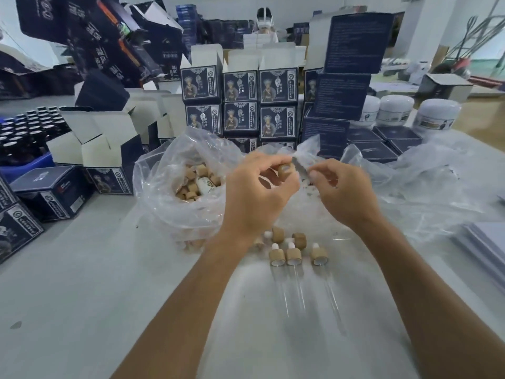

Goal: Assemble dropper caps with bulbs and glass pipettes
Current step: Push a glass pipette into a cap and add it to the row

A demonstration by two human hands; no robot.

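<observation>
My left hand (259,192) pinches a tan wooden dropper cap (284,170) above the table. My right hand (343,190) pinches a clear glass pipette (300,168) whose end meets the cap. Below my hands, several assembled droppers (293,255) lie on the white table (82,296), tan caps with white bulbs and glass tubes pointing toward me. A few loose caps (278,234) lie just behind them. An open clear plastic bag (164,192) at the left holds several more tan caps (191,184).
Stacked dark blue printed boxes (240,105) form a wall behind the bags. Open cartons (95,143) and a tray of dark bottles (24,132) stand at the left. White jars (396,110) stand at the back right, crumpled plastic (423,181) lies at the right. A person sits far behind.
</observation>
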